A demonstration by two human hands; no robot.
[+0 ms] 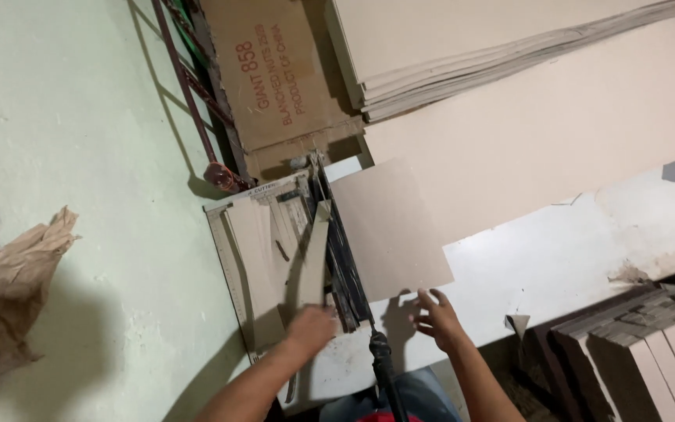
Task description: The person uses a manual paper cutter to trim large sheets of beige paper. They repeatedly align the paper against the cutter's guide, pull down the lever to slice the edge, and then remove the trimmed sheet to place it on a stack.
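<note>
A brown cardboard carton [275,78] with red printing on its face is lying flat far beyond the left hand's fingers, up against the pale green wall [64,117]. A stack of tan cardboard sheets [462,55] is sitting well beyond the right hand's fingers, and a large tan sheet [556,133] is spreading under it across the white table [556,266]. A block of cut cardboard pieces [650,344] is standing on edge off to the right of the right fingers. Crumpled brown paper [9,289] is lying far left of the left fingers.

The left hand [312,328] is pressing down on the near end of a narrow cut cardboard strip [316,258], which is lying on the bed of a paper cutter [263,258]. Its fingers are curled together on the strip; whether they are gripping or just pushing is hard to tell. The cutter blade arm [341,258] is running just right of those fingers, with its black handle [384,367] pointing back toward the person between the two hands.

The right hand [439,320] is resting with fingers [423,301] spread apart, tips touching the near edge of a tan cardboard sheet [388,230]. That sheet is lying flat on the table, directly beyond the right fingers and against the blade arm.
</note>
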